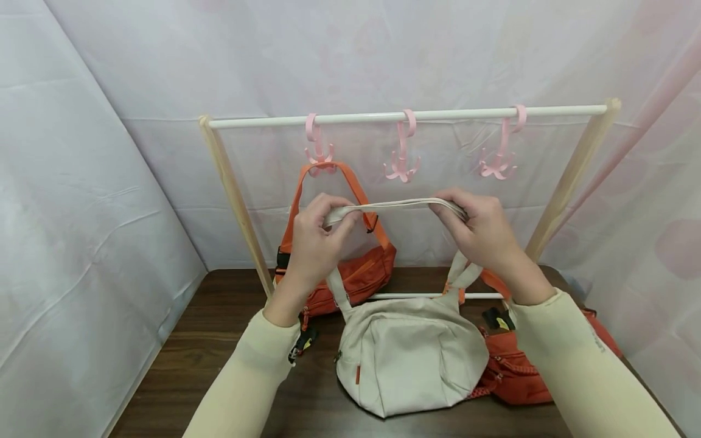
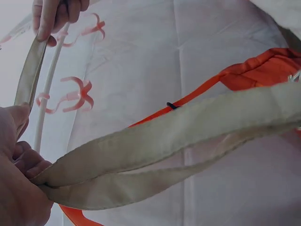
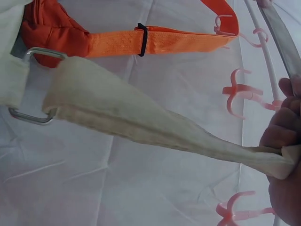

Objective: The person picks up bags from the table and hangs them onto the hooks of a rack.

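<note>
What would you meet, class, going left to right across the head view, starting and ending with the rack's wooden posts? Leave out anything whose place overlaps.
Left wooden post, left hand, middle pink hook, right hand, right wooden post.

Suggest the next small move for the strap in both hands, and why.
Probably raise the cream bag's strap onto the middle pink hook: the left hand and right hand hold it stretched just below that hook in the head view, nothing hangs there, and the left pink hook already carries the orange bag's strap.
</note>
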Tool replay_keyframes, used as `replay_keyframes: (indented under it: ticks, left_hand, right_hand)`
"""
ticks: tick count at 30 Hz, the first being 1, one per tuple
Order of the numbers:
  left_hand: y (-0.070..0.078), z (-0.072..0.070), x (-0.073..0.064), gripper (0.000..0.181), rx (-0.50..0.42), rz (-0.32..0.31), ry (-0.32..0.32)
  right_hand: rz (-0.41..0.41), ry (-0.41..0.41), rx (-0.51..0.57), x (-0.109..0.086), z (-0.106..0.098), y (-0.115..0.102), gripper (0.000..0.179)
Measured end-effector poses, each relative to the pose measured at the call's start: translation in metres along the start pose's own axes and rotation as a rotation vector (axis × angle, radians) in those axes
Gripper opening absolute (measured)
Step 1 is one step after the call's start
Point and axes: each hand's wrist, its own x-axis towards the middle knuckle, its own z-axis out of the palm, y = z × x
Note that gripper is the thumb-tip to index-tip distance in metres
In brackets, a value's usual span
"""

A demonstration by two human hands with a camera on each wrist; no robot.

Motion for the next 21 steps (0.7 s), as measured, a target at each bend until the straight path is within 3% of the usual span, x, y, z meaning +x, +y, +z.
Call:
replay_keyframes:
  ticks: [10,21]
  left_hand:
    - [-0.006,0.002,0.017,0.007,0.0,0.052,0.051]
    - [-0.013,0.007,0.038,0.008,0.003,0.088,0.123]
  right_hand:
    - [-0.075,0.059,-0.054,0.016,0.004,0.007,0.01]
    - [-0.097,0.135,-0.123,0.031,0.008,0.013,0.01]
